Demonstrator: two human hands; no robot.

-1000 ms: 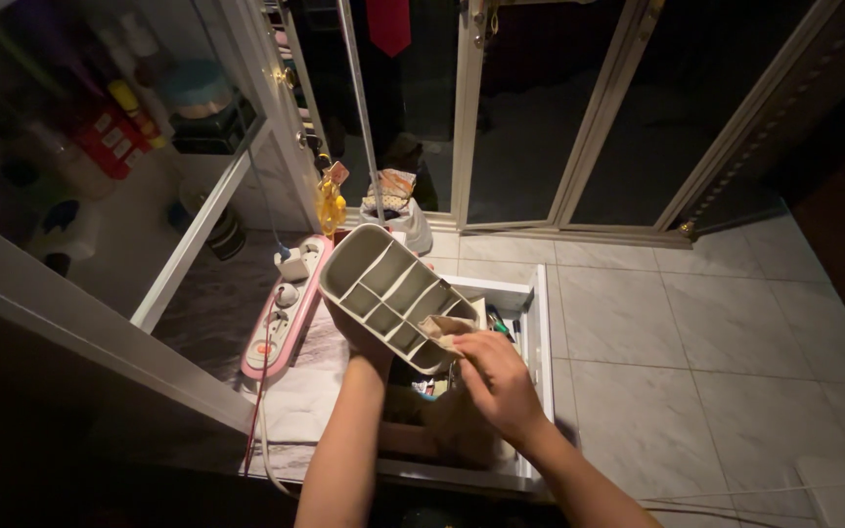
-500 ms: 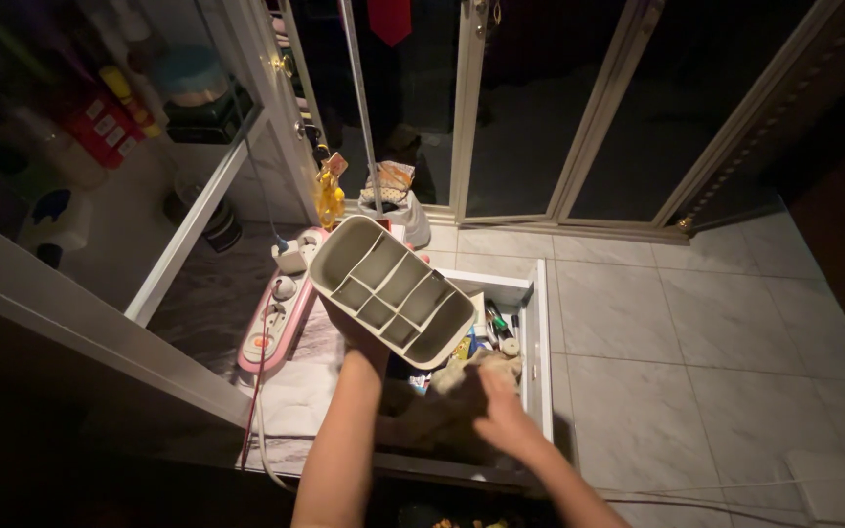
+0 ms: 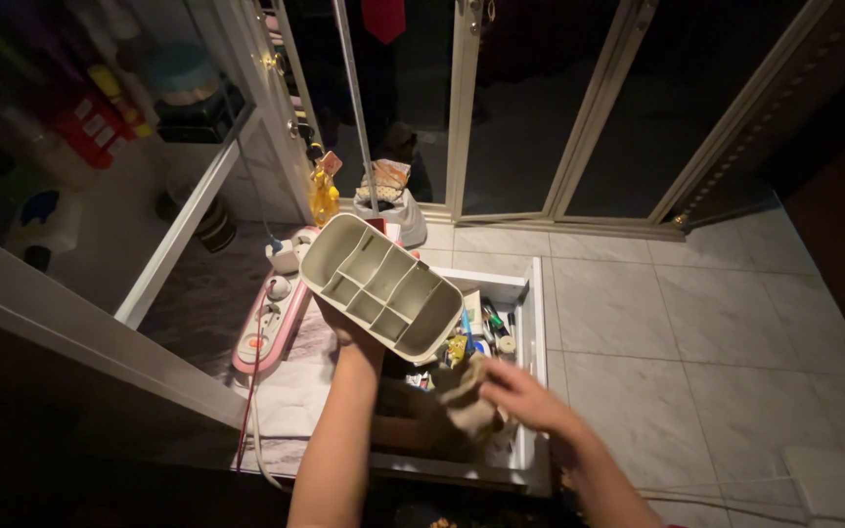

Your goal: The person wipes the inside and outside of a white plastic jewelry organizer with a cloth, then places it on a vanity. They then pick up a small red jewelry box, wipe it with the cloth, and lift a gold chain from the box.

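Observation:
My left hand (image 3: 344,328) holds a grey divided organiser tray (image 3: 379,289) from below, tilted up over an open white drawer (image 3: 537,337). The tray's compartments look empty. My right hand (image 3: 523,396) is low over the drawer's front part, gripping a crumpled beige cloth (image 3: 468,401). Small items such as pens and tubes (image 3: 486,328) lie in the back of the drawer.
A pink power strip (image 3: 268,328) with plugs lies on the marble counter left of the drawer. An open glass cabinet (image 3: 100,127) with bottles stands at left. A white bag (image 3: 388,200) sits by the glass doors. Pale tiled floor (image 3: 696,342) spreads to the right.
My right hand left the tray with the beige cloth and dropped down to the drawer's front. The tray shifted slightly left and up in my left hand.

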